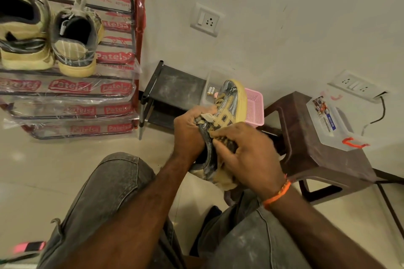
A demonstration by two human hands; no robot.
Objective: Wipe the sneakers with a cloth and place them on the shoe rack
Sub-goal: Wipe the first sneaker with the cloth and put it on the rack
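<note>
A grey and yellow sneaker [231, 105] is held up in front of me, toe pointing away. My left hand [190, 129] grips it at the tongue and laces. My right hand [247, 155] presses a yellowish cloth [225, 179] against the sneaker's side, fingers curled around the cloth. Two more sneakers, one [21, 28] at the far left and one [76, 39] beside it, stand on the top shelf of the plastic-wrapped shoe rack [72, 87] at the upper left.
A small black rack [175, 89] stands by the wall behind the sneaker, with a pink basket [254, 107] next to it. A brown plastic stool [317, 155] at the right carries a clear storage box [332, 122]. My knees fill the bottom of the view.
</note>
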